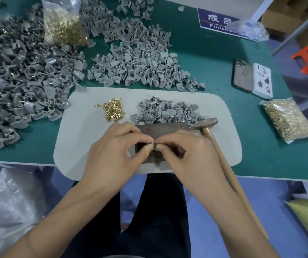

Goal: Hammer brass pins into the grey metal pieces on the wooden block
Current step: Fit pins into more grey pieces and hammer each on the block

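While both sets of fingertips are pinched together over the wooden block (155,131), a small piece, too hidden to identify, is held between the left hand (116,151) and right hand (188,155). Seating should be checked before the hammer (208,125), lying beside the block, is lifted.

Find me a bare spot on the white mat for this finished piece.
Free: the white mat's left part, below the loose brass pins, and its right end past the hammer. Crowded: the grey pieces pile behind the wooden block.
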`<state>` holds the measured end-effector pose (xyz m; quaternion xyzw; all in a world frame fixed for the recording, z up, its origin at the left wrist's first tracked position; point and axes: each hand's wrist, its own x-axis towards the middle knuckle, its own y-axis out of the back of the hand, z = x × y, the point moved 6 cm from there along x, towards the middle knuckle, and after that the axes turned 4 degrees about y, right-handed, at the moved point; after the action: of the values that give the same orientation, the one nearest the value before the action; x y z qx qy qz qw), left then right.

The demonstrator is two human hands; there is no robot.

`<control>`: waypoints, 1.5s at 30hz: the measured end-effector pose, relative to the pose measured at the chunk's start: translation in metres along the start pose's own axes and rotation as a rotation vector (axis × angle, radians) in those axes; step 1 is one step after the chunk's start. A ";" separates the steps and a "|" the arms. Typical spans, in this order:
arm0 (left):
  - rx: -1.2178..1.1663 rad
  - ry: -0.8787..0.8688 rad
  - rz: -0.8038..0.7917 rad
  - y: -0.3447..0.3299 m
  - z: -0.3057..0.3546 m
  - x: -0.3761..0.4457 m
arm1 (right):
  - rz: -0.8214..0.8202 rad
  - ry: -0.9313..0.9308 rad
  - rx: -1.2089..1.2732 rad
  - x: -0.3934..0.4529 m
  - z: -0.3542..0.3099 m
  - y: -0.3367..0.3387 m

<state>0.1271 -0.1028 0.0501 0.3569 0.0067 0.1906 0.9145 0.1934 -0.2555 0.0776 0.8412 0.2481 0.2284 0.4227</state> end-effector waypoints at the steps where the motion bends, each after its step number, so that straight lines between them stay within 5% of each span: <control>1: 0.008 0.002 0.001 0.000 0.000 0.000 | 0.086 -0.028 0.113 -0.005 0.011 0.007; 4: 0.006 0.017 -0.004 0.000 0.000 -0.001 | 0.348 -0.303 -0.008 -0.027 0.066 0.035; 6: 0.020 0.008 -0.002 0.000 0.002 0.000 | 0.232 -0.519 -0.311 -0.041 0.099 0.038; 8: 0.039 -0.001 0.000 0.001 0.003 0.000 | 0.111 -0.563 -0.321 -0.045 0.112 0.030; 15: 0.090 -0.035 0.000 0.003 0.006 0.001 | 0.190 -0.519 -0.312 -0.046 0.100 0.047; 20: 0.134 -0.084 -0.012 0.003 0.009 0.004 | 0.145 -0.291 0.236 -0.039 0.052 0.069; 23: 0.139 -0.115 -0.003 0.004 0.009 0.004 | -0.001 -0.136 0.126 -0.037 0.015 0.052; 27: 0.130 -0.131 0.006 0.005 0.010 0.005 | -0.108 -0.173 0.045 -0.043 0.005 0.031; 39: 0.140 -0.141 0.011 0.005 0.008 0.008 | 0.120 -0.226 -0.012 -0.050 -0.006 0.042; 43: 0.127 -0.141 0.002 0.005 0.006 0.009 | -0.052 -0.246 -0.104 -0.049 -0.001 0.031; 45: 0.107 -0.131 -0.011 0.004 0.005 0.010 | 0.042 -0.220 -0.108 -0.047 -0.001 0.042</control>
<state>0.1355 -0.0996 0.0575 0.4169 -0.0411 0.1614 0.8936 0.1661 -0.3051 0.1042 0.8420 0.1700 0.1565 0.4874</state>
